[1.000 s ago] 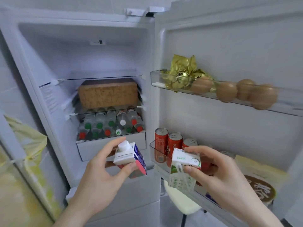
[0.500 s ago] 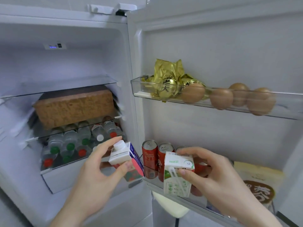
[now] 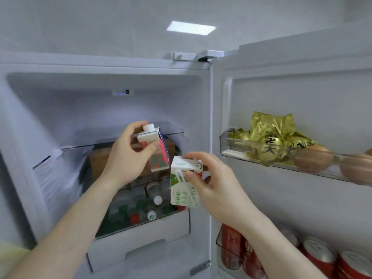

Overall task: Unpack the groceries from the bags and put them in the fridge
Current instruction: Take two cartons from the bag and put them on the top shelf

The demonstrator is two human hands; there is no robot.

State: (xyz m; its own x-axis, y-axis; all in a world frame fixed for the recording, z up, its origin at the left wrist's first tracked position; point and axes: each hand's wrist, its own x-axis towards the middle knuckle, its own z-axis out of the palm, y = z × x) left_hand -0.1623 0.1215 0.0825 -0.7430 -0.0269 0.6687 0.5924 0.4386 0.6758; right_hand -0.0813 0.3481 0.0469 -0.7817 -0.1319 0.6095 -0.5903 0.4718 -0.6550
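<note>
My left hand (image 3: 125, 158) grips a small red and blue carton (image 3: 156, 150) with a white screw cap, tilted, level with the fridge's top glass shelf (image 3: 112, 135). My right hand (image 3: 217, 184) holds a green and white carton (image 3: 184, 182) with a straw on its side, just below and right of the first one. Both cartons hang in front of the open fridge compartment, touching no shelf.
A brown box (image 3: 96, 166) lies under the top shelf, and several small bottles (image 3: 153, 200) lie below it. The open door's upper rack (image 3: 281, 164) holds gold packets (image 3: 269, 137) and eggs (image 3: 314, 162). Red cans (image 3: 251, 254) stand in the lower door rack.
Both hands have risen with their cartons from the lower door rack's height to the top shelf's height. The view has tipped upward and now takes in the ceiling.
</note>
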